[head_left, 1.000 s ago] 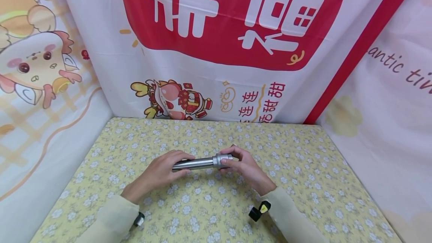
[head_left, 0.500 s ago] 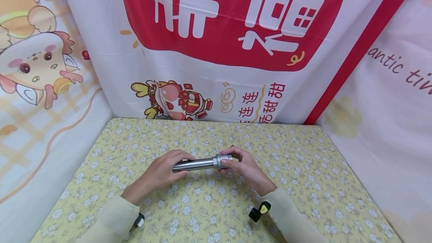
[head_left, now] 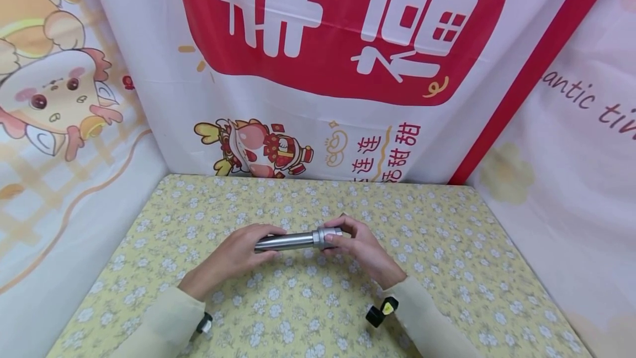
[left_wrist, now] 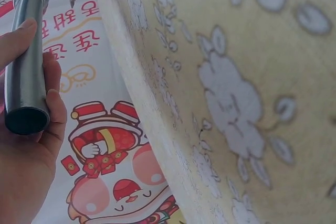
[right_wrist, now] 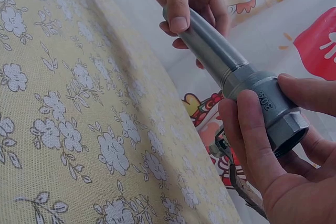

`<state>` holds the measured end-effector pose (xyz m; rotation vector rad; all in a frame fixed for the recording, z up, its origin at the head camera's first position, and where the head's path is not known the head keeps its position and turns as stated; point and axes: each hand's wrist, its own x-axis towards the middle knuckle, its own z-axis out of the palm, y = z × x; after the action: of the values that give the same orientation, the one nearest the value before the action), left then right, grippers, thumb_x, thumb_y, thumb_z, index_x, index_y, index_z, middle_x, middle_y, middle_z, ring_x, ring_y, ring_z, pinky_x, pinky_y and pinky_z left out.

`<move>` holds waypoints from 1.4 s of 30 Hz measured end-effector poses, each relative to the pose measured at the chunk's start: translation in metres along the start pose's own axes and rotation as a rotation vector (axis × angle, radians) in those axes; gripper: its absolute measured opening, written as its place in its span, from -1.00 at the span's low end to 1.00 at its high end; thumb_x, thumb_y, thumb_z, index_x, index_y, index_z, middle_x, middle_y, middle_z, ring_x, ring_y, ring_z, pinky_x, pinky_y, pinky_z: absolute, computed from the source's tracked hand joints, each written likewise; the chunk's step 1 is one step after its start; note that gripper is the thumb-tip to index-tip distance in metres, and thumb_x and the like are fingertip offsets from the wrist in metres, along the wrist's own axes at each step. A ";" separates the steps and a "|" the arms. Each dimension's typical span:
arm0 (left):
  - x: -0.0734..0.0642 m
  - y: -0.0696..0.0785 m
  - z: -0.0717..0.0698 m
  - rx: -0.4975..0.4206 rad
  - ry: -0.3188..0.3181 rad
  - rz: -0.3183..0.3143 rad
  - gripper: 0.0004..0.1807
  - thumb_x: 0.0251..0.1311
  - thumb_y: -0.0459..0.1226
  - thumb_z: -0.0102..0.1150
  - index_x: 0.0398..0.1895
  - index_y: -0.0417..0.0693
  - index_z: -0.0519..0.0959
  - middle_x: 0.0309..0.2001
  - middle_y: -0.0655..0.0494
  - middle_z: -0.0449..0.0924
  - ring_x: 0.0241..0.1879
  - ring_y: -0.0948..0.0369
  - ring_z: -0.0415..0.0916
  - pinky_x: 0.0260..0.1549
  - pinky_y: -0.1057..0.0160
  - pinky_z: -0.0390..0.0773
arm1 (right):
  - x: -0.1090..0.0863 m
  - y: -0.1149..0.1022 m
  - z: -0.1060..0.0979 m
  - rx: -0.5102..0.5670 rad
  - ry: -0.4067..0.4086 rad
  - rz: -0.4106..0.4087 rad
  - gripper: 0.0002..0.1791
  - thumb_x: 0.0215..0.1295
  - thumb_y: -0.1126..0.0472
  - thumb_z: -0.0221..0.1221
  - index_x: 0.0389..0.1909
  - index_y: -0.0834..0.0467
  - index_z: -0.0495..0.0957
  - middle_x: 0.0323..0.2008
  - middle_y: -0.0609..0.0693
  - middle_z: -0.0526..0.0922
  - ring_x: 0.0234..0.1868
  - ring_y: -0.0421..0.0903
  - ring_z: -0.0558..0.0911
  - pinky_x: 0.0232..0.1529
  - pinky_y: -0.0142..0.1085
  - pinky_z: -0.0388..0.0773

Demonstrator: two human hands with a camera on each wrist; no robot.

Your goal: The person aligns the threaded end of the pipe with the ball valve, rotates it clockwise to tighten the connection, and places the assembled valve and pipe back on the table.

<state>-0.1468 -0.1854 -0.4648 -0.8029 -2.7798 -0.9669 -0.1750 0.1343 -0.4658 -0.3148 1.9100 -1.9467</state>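
A smooth steel pipe (head_left: 290, 241) joins a ball valve (head_left: 323, 238), and the two form one straight piece held above the table. My left hand (head_left: 240, 253) grips the pipe near its free end, which shows as a dark round opening in the left wrist view. Around the valve body curl the fingers and thumb of my right hand (head_left: 365, 250). In the right wrist view the valve body (right_wrist: 269, 103) bears the raised mark 304, with a hexagonal open end towards my palm. Its lever handle (right_wrist: 236, 179) hangs to one side, partly behind my fingers.
A yellow flowered cloth (head_left: 298, 314) covers the table. Behind it hangs a white and red printed cloth (head_left: 318, 84), with more printed cloth (head_left: 74, 192) at the left and pale cloth (head_left: 561, 192) at the right. A black device (head_left: 381, 312) sits at my right cuff.
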 end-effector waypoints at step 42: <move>-0.001 0.002 -0.002 0.016 -0.075 -0.015 -0.65 0.53 -0.11 0.31 0.31 0.23 0.67 0.03 0.33 0.75 -0.13 0.42 0.60 -0.06 0.17 0.68 | 0.000 0.004 0.000 -0.029 0.009 0.000 -0.54 0.45 0.12 0.45 0.27 0.18 0.64 0.31 0.19 0.54 0.12 0.10 0.73 0.17 0.04 0.77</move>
<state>-0.1448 -0.1855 -0.4623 -0.8338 -2.8571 -0.9354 -0.1747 0.1346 -0.4693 -0.3144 1.9458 -1.9245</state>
